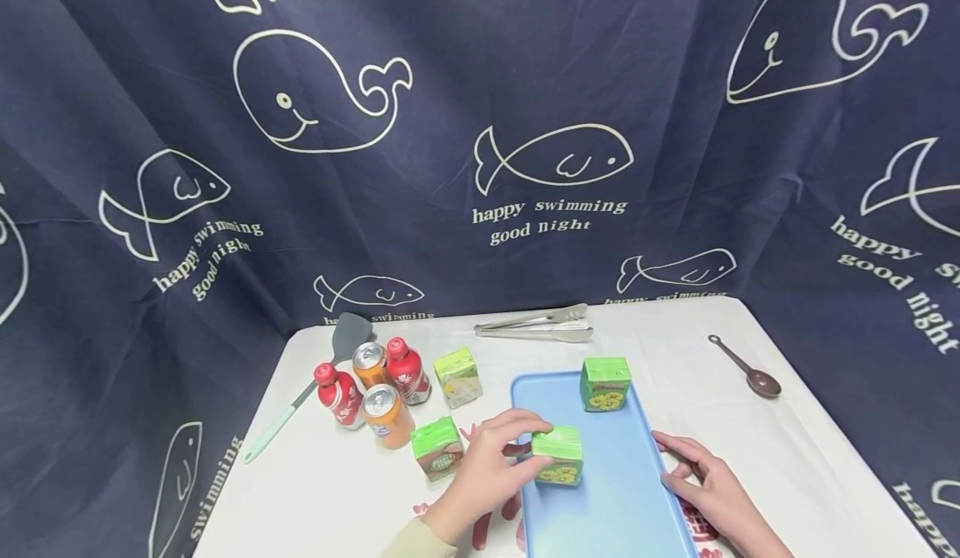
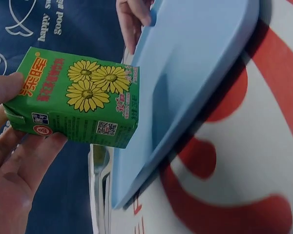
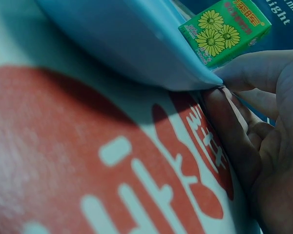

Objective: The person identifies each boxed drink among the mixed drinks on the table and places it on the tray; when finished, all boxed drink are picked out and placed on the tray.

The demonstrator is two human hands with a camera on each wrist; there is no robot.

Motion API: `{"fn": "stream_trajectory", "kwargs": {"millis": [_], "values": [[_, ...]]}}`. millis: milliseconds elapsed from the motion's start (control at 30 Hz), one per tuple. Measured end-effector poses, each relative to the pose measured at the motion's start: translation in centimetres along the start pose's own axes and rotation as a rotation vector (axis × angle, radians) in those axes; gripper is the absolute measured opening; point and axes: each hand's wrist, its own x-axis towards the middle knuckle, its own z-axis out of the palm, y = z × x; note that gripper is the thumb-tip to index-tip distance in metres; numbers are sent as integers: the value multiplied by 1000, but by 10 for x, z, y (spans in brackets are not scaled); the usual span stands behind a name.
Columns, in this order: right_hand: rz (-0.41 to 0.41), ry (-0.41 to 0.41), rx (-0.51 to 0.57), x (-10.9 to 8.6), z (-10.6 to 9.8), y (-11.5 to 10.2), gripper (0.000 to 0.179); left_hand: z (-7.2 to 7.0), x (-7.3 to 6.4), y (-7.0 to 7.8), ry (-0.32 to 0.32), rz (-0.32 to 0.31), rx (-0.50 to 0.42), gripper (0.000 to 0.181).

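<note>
Thumb and fingers of my left hand point(image 1: 491, 468) grip a green drink carton point(image 2: 83, 92) printed with yellow flowers, held over the left side of a blue tray point(image 1: 592, 512). The left wrist view shows the carton's shadow on the tray, with a gap between them. At the tray's right edge, my right hand point(image 1: 712, 491) pinches the rim between thumb and fingers. A second flower-printed carton point(image 1: 606, 385) stands at the tray's far right corner. Left of my left hand, a green and brown carton point(image 1: 438, 450) stands on the table.
A yellow-green carton point(image 1: 457, 377) stands behind. Two red bottles point(image 1: 407, 372) and two orange cans point(image 1: 387, 416) cluster at the left, near a spatula point(image 1: 303, 393). Metal tongs point(image 1: 536, 325) lie at the back, and a brown spoon point(image 1: 750, 370) lies at the right on the white tablecloth point(image 1: 247, 508).
</note>
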Motion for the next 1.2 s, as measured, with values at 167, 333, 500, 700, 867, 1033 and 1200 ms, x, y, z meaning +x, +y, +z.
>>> {"fn": "stream_trajectory", "kwargs": {"millis": [167,333,500,700,867,1033,1200], "values": [[-16,2,-2,0,0,-1,57,17,8,-1,-1,-15,-2,32],[1,0,-5,0,0,-1,57,31,14,-3,-11,-29,-14,32],[10,-5,-1,0,0,-1,57,46,19,-6,-13,-35,-4,32],[3,-1,-5,1,0,-1,56,61,25,-7,-3,-17,28,33],[0,-2,-3,0,0,-1,56,72,29,-10,1,18,63,33],[0,-6,1,0,0,-2,57,79,31,-9,0,43,102,33],[1,-14,-1,-1,-1,-3,58,87,35,-5,10,71,148,33]]}}
